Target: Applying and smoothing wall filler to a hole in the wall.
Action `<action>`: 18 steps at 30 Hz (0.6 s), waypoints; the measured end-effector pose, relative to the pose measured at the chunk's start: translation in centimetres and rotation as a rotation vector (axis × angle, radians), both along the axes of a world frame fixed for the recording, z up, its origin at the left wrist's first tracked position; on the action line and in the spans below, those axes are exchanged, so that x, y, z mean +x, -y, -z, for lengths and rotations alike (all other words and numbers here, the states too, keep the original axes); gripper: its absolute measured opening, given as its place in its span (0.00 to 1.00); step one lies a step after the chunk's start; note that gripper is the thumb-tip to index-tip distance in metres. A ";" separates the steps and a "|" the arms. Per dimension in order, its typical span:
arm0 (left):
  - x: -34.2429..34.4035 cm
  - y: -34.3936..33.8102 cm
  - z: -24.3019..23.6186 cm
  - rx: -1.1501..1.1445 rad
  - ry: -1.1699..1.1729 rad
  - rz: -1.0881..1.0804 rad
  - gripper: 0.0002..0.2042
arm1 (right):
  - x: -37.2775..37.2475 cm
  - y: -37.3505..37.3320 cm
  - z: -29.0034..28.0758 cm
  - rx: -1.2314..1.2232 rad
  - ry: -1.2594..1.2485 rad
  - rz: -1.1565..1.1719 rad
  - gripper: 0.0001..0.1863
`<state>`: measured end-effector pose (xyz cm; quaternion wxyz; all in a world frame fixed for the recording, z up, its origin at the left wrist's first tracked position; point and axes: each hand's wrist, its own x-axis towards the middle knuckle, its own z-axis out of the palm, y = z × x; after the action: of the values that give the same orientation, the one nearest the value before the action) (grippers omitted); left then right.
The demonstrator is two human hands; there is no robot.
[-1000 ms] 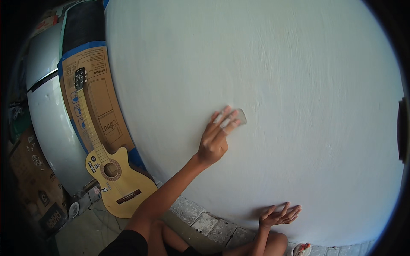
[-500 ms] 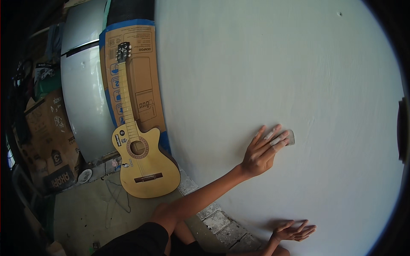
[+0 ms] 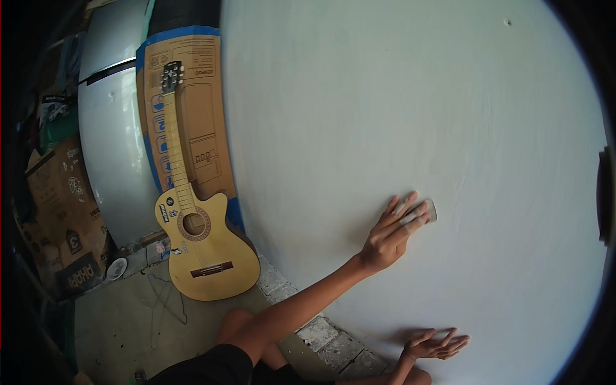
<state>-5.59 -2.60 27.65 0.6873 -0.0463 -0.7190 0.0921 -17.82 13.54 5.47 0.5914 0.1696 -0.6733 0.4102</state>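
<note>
My left hand [image 3: 394,231] is pressed on the pale white wall [image 3: 398,109], its long fingers over a small grey flat pad [image 3: 430,212], with whitish dust on the fingers. Its forearm rises from a dark sleeve at the lower edge. Lower down, my right hand [image 3: 436,346] rests against the same wall, fingers spread and holding nothing that I can see. Parts of my bent legs show below.
At left, a yellow acoustic guitar [image 3: 212,263] leans on a cardboard sheet [image 3: 205,115]. Beside them are a silver fridge [image 3: 112,167], a worn carton [image 3: 64,212] and a small round white object [image 3: 117,269]. Grey paving blocks [image 3: 317,333] run along the wall's foot.
My view has shifted, bringing the guitar rightward in the picture. My left hand, still on the pad, has moved right and a little down along the wall. My right hand stays low, fingers spread.
</note>
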 end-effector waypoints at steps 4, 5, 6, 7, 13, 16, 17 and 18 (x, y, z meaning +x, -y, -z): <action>1.0 1.1 -0.5 0.028 -0.055 -0.052 0.13 | 0.0 0.6 0.4 -0.017 0.025 -0.068 0.27; 0.5 1.3 -0.7 0.078 -0.181 -0.029 0.13 | 0.0 0.5 0.5 -0.018 0.037 -0.065 0.27; 0.3 0.9 -0.6 0.065 -0.132 -0.046 0.13 | 0.0 0.3 0.4 -0.018 0.040 -0.046 0.27; 0.2 0.4 -0.2 0.051 -0.083 -0.065 0.13 | 0.0 0.2 0.3 -0.013 0.035 -0.050 0.27; 0.3 -1.1 -1.5 -0.016 0.048 -0.032 0.16 | 0.2 0.3 0.0 -0.008 0.037 -0.039 0.28; -0.2 -1.9 -1.0 -0.059 0.103 -0.002 0.19 | 0.1 0.4 0.4 -0.018 0.042 -0.066 0.28; -0.4 -2.2 -0.7 -0.090 0.209 0.048 0.20 | 0.0 0.3 0.5 -0.021 0.044 -0.058 0.28; -0.4 -2.2 -0.8 -0.092 0.211 0.049 0.20 | 0.0 0.2 0.6 -0.014 0.043 -0.062 0.28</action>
<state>-5.96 -0.44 28.42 0.6068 -0.1050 -0.7812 0.1028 -17.81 13.34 4.82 0.5650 0.1773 -0.6772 0.4366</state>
